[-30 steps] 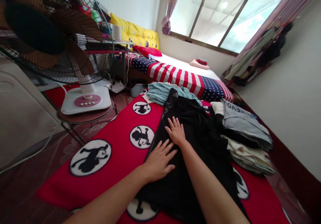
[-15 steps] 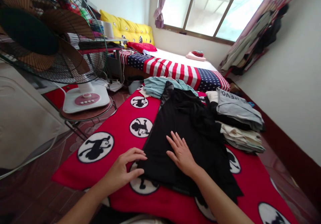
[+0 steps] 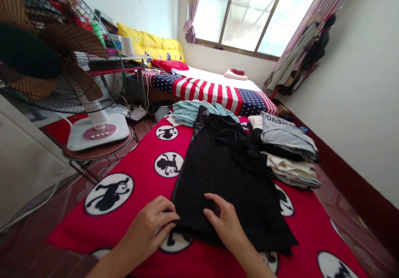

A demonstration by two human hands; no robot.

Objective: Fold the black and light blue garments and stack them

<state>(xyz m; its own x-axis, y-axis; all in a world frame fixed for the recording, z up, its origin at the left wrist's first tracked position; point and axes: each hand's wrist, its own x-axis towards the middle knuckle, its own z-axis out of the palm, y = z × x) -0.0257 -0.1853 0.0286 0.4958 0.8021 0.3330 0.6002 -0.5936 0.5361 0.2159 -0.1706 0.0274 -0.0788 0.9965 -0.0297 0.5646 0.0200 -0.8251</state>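
A black garment (image 3: 227, 174) lies spread on a red blanket (image 3: 140, 174) printed with black monkey figures in white circles. My left hand (image 3: 149, 228) rests at the garment's near left corner, fingers curled and pinching its edge. My right hand (image 3: 226, 222) sits on the near hem beside it, fingers bent and gripping the cloth.
A stack of folded clothes (image 3: 286, 149) lies right of the garment, a light blue garment (image 3: 187, 111) beyond it. A standing fan (image 3: 62, 74) on a small round table is at left. A bed with a flag-pattern cover (image 3: 218, 93) is behind, under the window.
Both hands have slid back along the black garment from its middle to its near hem, and their flat fingers have closed on the edge.
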